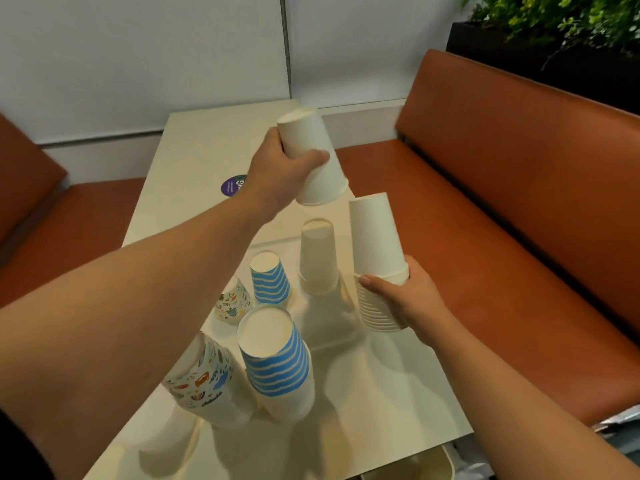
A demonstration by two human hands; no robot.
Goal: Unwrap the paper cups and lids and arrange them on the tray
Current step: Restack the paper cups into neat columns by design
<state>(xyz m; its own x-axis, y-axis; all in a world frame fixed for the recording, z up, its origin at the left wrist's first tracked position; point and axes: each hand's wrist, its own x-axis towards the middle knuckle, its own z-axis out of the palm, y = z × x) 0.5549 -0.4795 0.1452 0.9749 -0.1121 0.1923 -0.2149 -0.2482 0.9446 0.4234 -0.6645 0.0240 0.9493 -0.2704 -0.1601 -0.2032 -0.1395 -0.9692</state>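
Our left hand (280, 174) has its fingers curled round a plain white cup (311, 157), lifted in open air above the desk (194, 150). Our right hand (405, 299) grips a white cup stack (377, 258) at the desk's right edge. Below the left fingers, upturned white (318, 258), striped (270, 278) and patterned cups (233, 301) crowd the middle.

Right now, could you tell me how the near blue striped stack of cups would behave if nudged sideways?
The blue striped stack stands tall on a narrow base, so it would probably tip rather than slide. Being paper, it is likely light. Tipping left, it might knock the patterned stack close beside it.
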